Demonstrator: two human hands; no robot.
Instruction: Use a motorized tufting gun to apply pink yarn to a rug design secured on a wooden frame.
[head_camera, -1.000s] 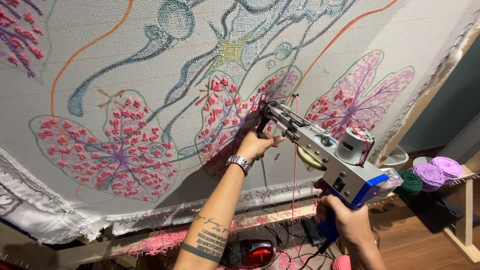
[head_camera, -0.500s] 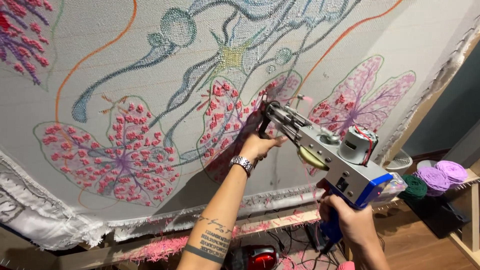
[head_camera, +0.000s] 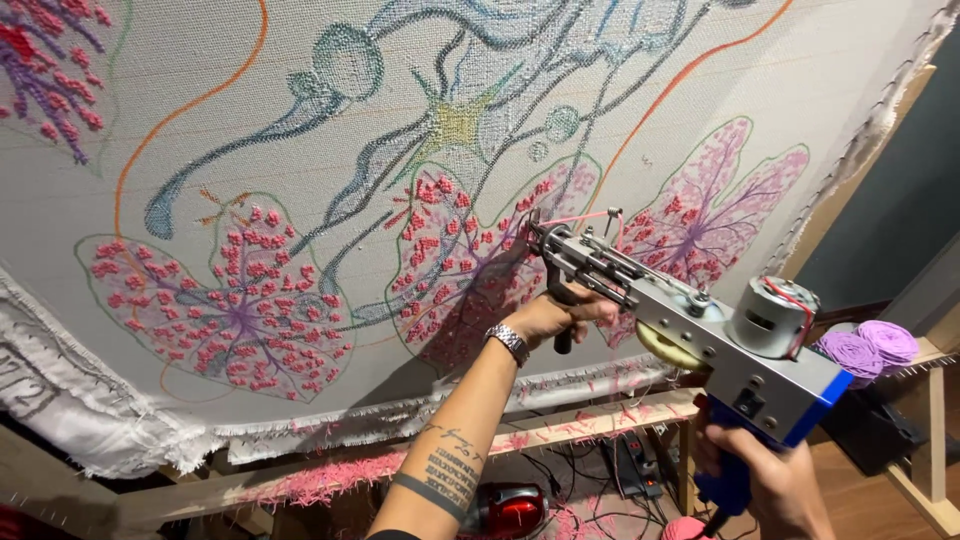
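**Tufting gun at the stretched cloth: both hands on the tool**

Right hand (head_camera: 775, 480): grip clenched around the blue rear handle of the silver metal tufting gun with blue back plate (head_camera: 700, 335), low at the right edge of view.

Left hand (head_camera: 555, 315): grip clenched around the gun's black front handle, under the barrel. A silver metal wristwatch (head_camera: 510, 342) sits on the wrist; the forearm bears dark tattoo bands.

Tufting gun: held slanted, needle end up and left, tip touching the cloth at the upper right edge of the middle pink motif. A grey cylindrical motor stands on top near the rear. A strand of pink yarn (head_camera: 580, 217) runs over the nose to the needle.

Grey-white woven backing cloth (head_camera: 250, 130): stretched on a pale wooden frame (head_camera: 600, 420), carrying three pink and purple leaf-shaped tufted motifs, blue-grey swirling lines, a yellow star shape and thin orange curves. Frayed white edging hangs along its lower border.

Surroundings: pink yarn scraps lie along the lower frame rail; a red rounded appliance (head_camera: 510, 508) sits on the floor below; two purple yarn cones (head_camera: 868, 348) stand at the right, beside the gun's motor.

Change from half a second earlier: both grips are as they were; the needle tip stays at the same motif, and the view has shifted only slightly.
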